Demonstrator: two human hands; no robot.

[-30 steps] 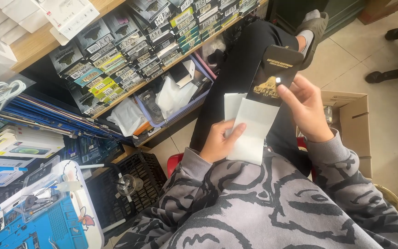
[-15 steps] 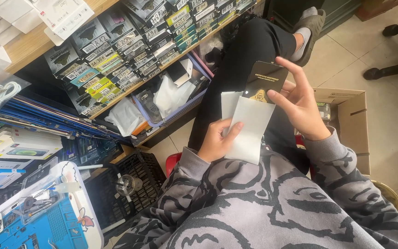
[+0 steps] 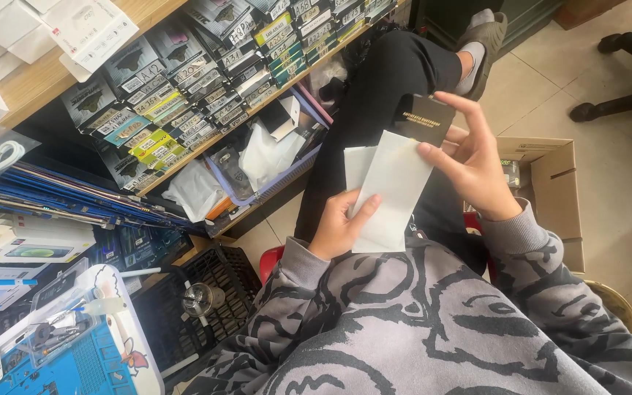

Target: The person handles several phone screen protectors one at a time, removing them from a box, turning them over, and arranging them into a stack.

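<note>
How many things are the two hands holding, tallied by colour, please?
White sleeves: 2, front sleeve and rear sleeve, gripped by left hand
Black flat box: 1, in right hand
Total: 3

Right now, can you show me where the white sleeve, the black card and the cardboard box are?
white sleeve [image 3: 393, 190], head view, middle of its front face
black card [image 3: 424, 119], head view, its upper face
cardboard box [image 3: 557, 183], head view, its side wall
</note>
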